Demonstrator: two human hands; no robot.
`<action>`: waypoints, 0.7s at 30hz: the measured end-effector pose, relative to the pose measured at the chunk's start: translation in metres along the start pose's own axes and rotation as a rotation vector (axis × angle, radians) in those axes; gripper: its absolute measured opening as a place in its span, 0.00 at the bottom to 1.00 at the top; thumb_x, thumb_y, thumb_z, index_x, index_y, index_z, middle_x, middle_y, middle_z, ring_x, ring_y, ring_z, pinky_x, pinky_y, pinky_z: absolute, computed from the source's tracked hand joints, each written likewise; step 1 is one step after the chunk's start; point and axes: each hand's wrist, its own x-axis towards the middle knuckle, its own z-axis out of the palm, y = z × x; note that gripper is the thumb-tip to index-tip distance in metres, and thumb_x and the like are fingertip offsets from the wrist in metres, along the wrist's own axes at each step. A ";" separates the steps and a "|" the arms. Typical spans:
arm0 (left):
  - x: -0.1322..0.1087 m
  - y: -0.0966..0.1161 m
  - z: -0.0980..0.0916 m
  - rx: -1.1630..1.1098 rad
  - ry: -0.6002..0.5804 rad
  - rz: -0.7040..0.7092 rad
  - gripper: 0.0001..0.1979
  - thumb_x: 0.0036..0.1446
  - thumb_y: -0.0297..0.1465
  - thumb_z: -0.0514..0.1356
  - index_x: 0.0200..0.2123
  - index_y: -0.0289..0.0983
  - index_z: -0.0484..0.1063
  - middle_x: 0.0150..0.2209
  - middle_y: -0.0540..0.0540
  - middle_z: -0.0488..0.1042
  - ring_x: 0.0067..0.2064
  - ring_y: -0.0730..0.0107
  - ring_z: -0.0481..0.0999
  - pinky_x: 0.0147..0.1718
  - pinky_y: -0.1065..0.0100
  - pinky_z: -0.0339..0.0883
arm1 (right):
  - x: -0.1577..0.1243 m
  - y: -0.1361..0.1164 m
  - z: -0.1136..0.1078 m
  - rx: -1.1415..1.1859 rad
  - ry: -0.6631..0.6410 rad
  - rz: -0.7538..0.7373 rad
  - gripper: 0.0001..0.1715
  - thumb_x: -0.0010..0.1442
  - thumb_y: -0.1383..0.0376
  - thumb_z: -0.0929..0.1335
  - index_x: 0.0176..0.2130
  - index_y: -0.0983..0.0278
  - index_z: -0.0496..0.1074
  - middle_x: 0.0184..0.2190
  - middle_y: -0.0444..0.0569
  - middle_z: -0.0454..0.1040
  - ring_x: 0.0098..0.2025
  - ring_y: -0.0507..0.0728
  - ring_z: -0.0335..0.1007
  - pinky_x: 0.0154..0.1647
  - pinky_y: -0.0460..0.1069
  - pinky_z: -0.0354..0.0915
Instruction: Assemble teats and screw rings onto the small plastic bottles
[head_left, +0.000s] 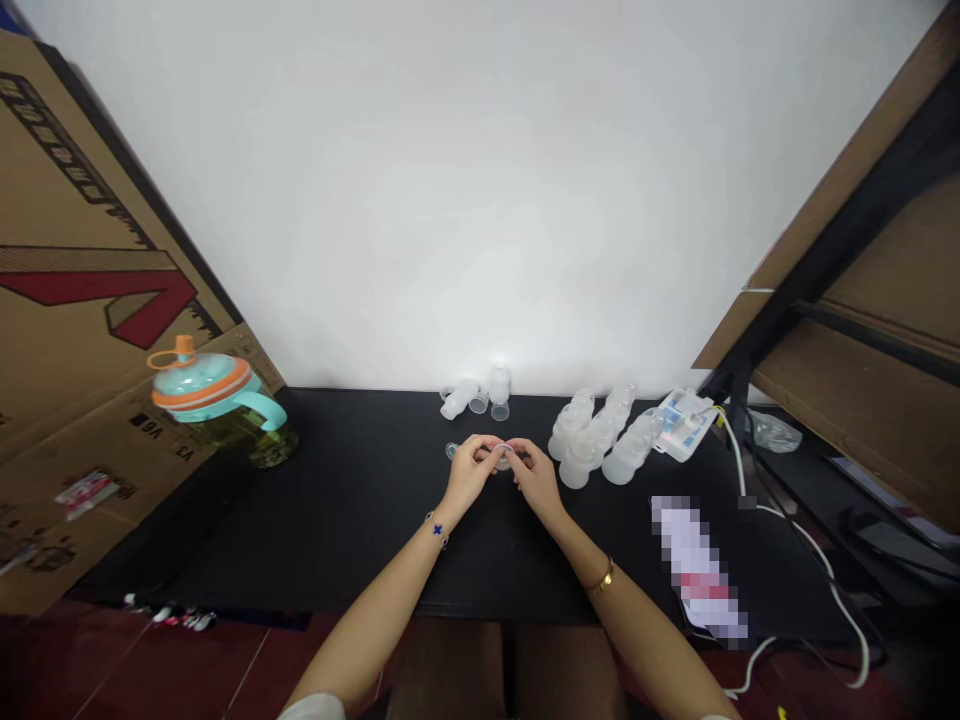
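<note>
Over the middle of the black table, my left hand (472, 467) and my right hand (534, 472) meet, fingertips closed on a small clear round piece (503, 462). Fingers hide part of it, so its exact kind does not show. A small clear cup-like part (451, 451) lies just left of my left hand. Beyond my hands, by the wall, are a translucent white tube-shaped part (460, 400) on its side and an upright one (499, 386) with a clear cup-like end. To the right of my right hand stand several translucent, bottle-shaped pieces (580, 462) in a cluster.
A large teal-lidded jug (217, 400) of dark liquid stands at left beside a cardboard box (82, 300). At right are a white power strip (684, 425) with cables, a pixelated phone-like object (697, 570) and a black metal frame (810, 230). A white wall (480, 200) rises behind.
</note>
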 end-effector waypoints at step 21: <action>0.002 -0.003 -0.002 0.079 0.004 0.080 0.13 0.56 0.41 0.66 0.34 0.36 0.80 0.37 0.46 0.75 0.25 0.76 0.73 0.23 0.72 0.72 | 0.000 0.002 0.001 -0.014 -0.006 0.004 0.18 0.59 0.51 0.69 0.41 0.62 0.77 0.36 0.49 0.77 0.22 0.50 0.64 0.17 0.45 0.59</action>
